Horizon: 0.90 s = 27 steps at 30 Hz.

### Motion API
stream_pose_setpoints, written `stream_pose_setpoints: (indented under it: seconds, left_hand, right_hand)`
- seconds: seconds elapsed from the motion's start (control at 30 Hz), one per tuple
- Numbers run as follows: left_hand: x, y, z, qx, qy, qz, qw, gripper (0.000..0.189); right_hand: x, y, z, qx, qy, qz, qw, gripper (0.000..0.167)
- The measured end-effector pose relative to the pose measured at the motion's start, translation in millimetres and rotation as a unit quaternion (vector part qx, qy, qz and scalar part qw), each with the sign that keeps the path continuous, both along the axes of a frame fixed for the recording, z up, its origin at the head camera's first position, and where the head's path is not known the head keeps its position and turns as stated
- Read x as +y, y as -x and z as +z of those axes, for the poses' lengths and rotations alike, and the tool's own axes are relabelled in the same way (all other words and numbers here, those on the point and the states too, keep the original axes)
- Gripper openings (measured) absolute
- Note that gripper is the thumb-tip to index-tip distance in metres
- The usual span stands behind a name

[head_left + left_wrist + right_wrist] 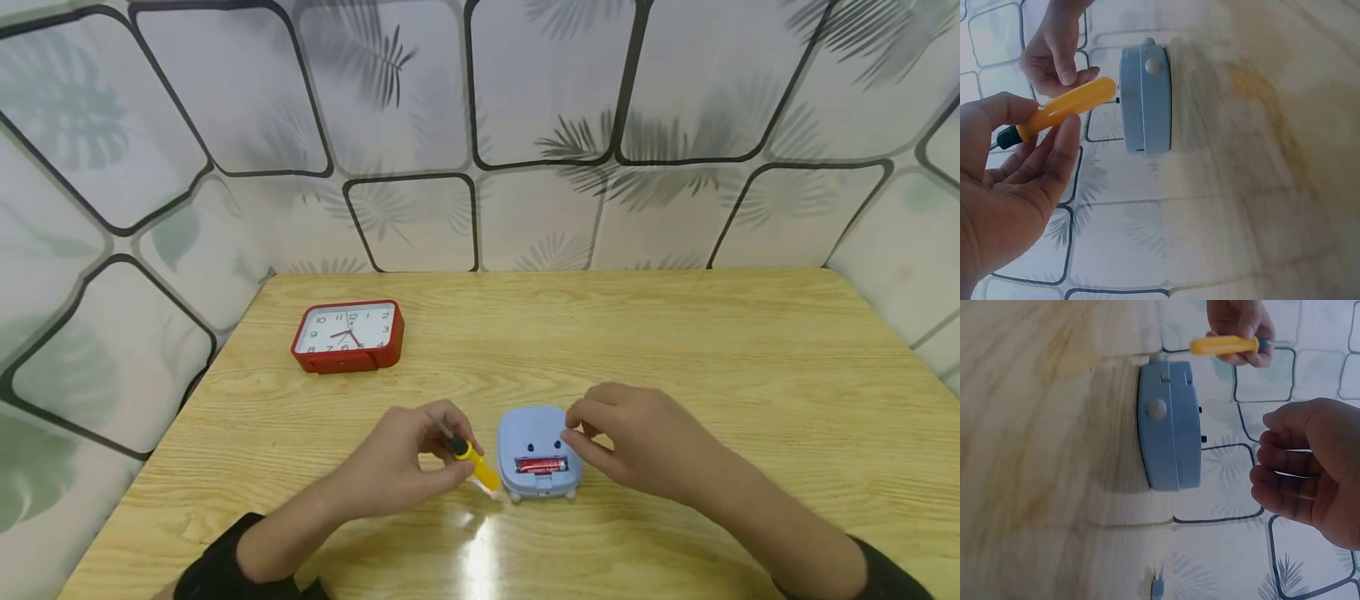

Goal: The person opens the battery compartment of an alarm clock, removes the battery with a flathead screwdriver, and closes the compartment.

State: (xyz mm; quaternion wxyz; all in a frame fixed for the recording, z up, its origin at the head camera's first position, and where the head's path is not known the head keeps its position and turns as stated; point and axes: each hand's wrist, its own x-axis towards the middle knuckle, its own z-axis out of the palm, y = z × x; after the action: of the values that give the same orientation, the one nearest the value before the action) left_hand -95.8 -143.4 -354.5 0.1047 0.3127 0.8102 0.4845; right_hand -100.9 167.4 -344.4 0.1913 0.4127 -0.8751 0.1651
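Note:
My left hand point(408, 462) grips a screwdriver point(480, 468) by its yellow handle, between thumb and fingers. Its metal shaft points up and away from the device. A light blue, square-shaped device point(519, 433) lies on the table just right of that hand, its back facing up. One red battery point(542, 466) sits in its uncovered compartment, and two dark screws or pegs stand up from the back. Beside the device's right edge hovers my right hand point(637, 437), its fingers loosely curled. In the right wrist view this hand point(1310, 469) holds nothing and stays apart from the device point(1166, 434).
A red alarm clock point(348, 336) lies tilted face up at the back left of the wooden table point(712, 350). Behind the table rises a patterned wall covering point(540, 217). A small grey-blue object point(1157, 588) shows at the bottom of the right wrist view.

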Motion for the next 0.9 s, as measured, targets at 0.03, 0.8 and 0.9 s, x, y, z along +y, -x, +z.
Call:
stream_pose_setpoints:
  seconds: [0.03, 0.8, 0.9]
  left_hand:
    - [1.0, -0.3, 0.0, -0.007, -0.012, 0.005, 0.9999, 0.015]
    - [16.3, -12.9, -6.5, -0.038, -0.217, 0.024, 0.9752, 0.018]
    - [18.6, -17.0, -5.6, -0.047, -0.222, 0.023, 0.9736, 0.020]
  right_hand:
    - [-1.5, -1.5, -0.7, -0.004, 0.007, 0.008, 0.9999, 0.016]
    - [-24.1, -17.3, -13.3, -0.102, 0.118, 0.138, 0.9781, 0.027]
    - [-26.1, -17.7, -14.9, -0.106, 0.133, 0.150, 0.9740, 0.024]
